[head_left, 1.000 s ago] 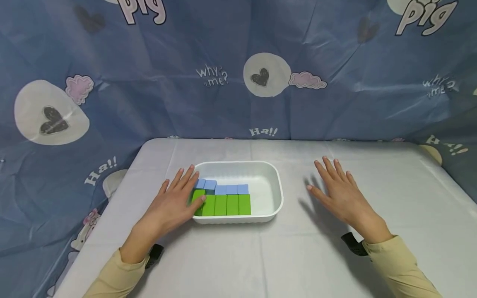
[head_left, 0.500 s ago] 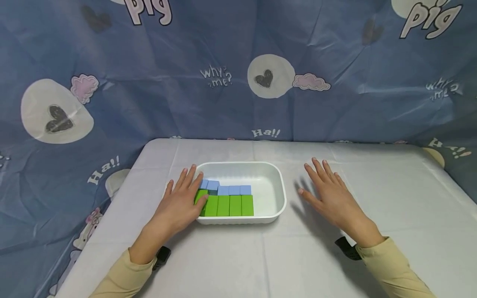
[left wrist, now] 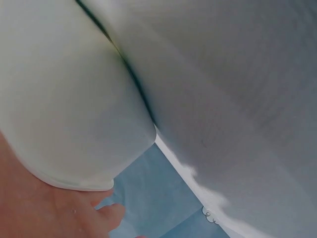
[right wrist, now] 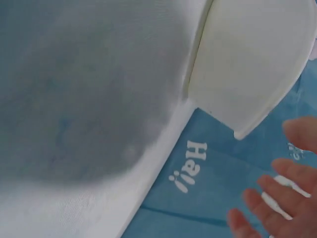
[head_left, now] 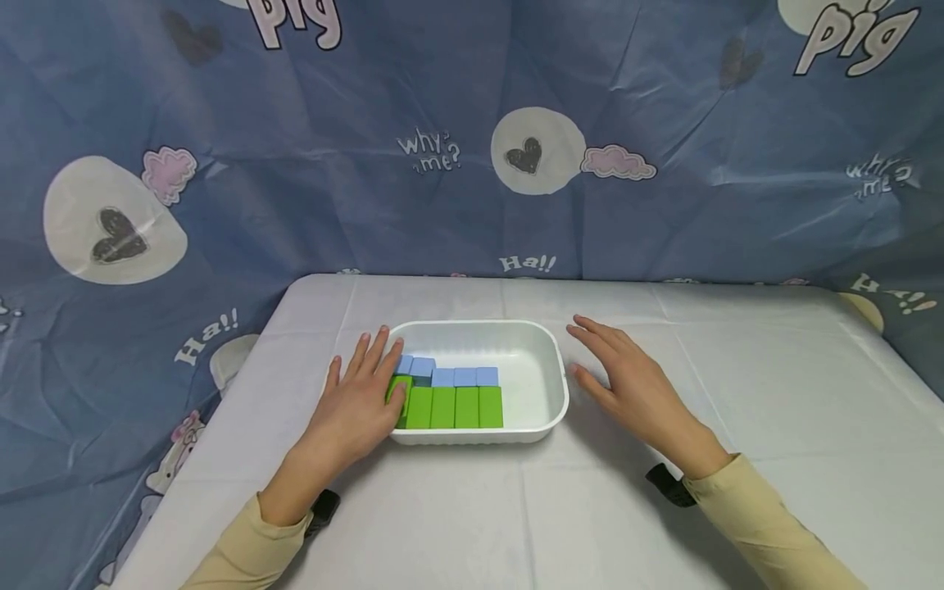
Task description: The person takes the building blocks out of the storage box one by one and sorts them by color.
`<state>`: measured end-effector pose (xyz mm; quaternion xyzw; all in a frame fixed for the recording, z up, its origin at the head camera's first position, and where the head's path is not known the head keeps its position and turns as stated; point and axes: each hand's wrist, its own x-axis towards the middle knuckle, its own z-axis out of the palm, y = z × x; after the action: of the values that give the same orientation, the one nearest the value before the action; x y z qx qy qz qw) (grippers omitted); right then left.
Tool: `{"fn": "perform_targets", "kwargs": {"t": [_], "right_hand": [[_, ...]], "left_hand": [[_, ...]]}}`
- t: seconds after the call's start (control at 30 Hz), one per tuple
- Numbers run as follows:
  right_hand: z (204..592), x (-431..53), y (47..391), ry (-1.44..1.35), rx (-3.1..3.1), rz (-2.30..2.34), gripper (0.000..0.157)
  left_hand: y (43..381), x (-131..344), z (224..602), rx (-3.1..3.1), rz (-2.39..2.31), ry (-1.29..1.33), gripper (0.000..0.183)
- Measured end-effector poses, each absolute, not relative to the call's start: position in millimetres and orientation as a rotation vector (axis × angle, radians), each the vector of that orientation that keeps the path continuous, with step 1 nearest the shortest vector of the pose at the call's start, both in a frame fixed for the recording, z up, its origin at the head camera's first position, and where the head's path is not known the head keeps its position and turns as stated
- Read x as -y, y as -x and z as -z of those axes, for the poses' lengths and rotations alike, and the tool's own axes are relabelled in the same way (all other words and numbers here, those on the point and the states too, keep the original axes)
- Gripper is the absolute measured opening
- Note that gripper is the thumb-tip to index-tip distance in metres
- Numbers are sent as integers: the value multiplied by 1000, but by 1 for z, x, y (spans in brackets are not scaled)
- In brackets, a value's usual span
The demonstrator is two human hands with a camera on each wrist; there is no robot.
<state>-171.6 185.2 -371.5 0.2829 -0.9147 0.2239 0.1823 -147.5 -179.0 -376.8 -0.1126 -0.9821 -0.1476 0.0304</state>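
Note:
A white rectangular tray (head_left: pixel 534 393) with rounded corners sits on the table. Along its near side stand several green blocks (head_left: pixel 455 408) in a row, with a row of light blue blocks (head_left: pixel 465 377) behind them. My left hand (head_left: pixel 356 410) lies across the tray's left end with spread fingers, its thumb over the leftmost green block. In the left wrist view that hand (left wrist: pixel 59 210) is against the tray's outer wall (left wrist: pixel 74 109). Just off the tray's right end is my right hand (head_left: pixel 637 389), fingers extended and holding nothing; a gap shows in the right wrist view.
A white cloth (head_left: pixel 457 516) covers the table. Behind and to the left hangs a blue printed curtain (head_left: pixel 354 221). A black strap-like device (head_left: pixel 322 512) is on the left wrist, and another black device (head_left: pixel 669 485) on the right.
My right hand has moved left to the tray's right end, its fingers turning toward it. My left hand stays at the tray's left end. The view has shifted slightly.

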Motion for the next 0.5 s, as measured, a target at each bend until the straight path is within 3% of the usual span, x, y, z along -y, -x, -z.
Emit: {"fn": "perform_targets", "kwargs": {"t": [0.3, 0.5], "right_hand": [[371, -166, 185, -1014, 2375, -912, 43], [370, -148, 188, -1010, 2465, -1212, 38]], "left_hand": [[148, 179, 378, 3021, 447, 348, 59], [148, 180, 379, 3020, 447, 339, 59]]}}
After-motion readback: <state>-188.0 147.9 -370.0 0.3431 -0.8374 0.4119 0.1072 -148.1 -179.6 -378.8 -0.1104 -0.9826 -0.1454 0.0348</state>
